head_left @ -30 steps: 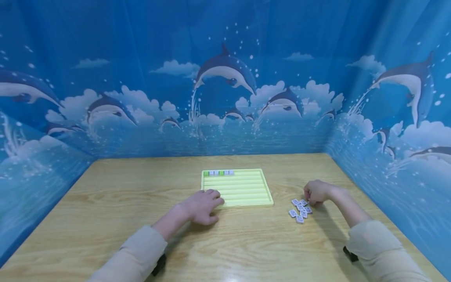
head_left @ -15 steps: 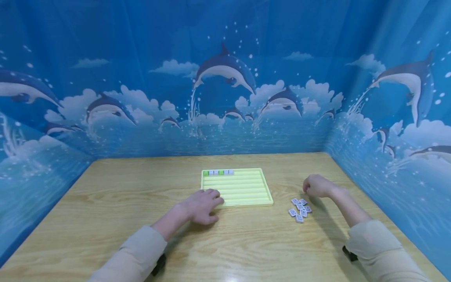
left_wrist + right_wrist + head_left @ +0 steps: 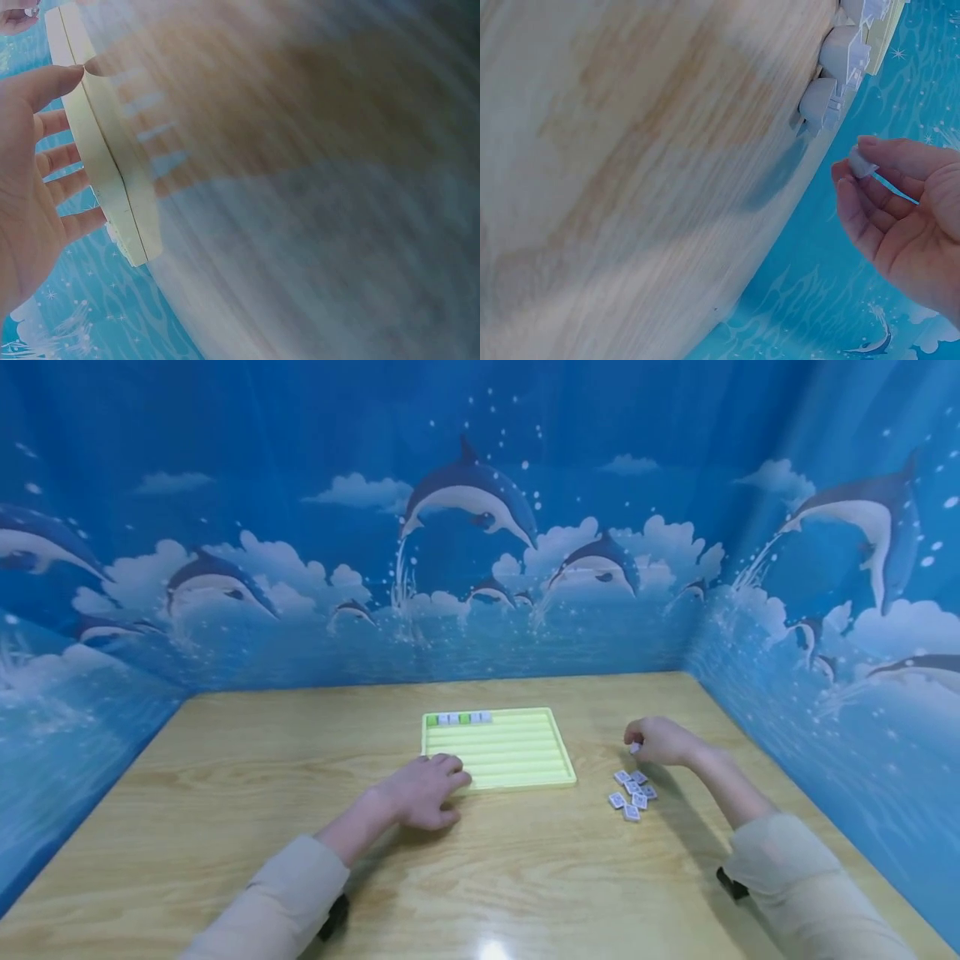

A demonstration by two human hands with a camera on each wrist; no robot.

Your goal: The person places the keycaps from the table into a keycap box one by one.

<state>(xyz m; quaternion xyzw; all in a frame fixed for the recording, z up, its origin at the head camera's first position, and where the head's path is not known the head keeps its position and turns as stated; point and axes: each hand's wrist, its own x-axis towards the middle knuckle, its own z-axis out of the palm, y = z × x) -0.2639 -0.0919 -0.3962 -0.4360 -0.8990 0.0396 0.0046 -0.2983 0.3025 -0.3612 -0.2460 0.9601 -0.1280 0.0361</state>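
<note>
My right hand (image 3: 663, 742) pinches a small white tile (image 3: 862, 163) between thumb and fingertips, raised above the table behind the loose tiles. Those several white tiles with dark markings (image 3: 633, 787) lie in a loose cluster right of the tray. My left hand (image 3: 418, 793) lies at the near left corner of the light yellow-green ridged tray (image 3: 525, 753), fingers spread and extended over its edge. In the left wrist view, the thumb tip overlaps the tray's near side. A short row of white and green tiles (image 3: 459, 718) sits in the tray's farthest groove, at its left end.
The wooden table (image 3: 480, 877) reaches back to a blue curtain (image 3: 337, 643) printed with dolphins, which also encloses both sides. Between the tray and the tile cluster runs a strip of table.
My right hand has lifted away from the cluster, moving back and slightly left, and a white tile now shows in its fingers. The left hand keeps its place on the tray; the head view shifts slightly.
</note>
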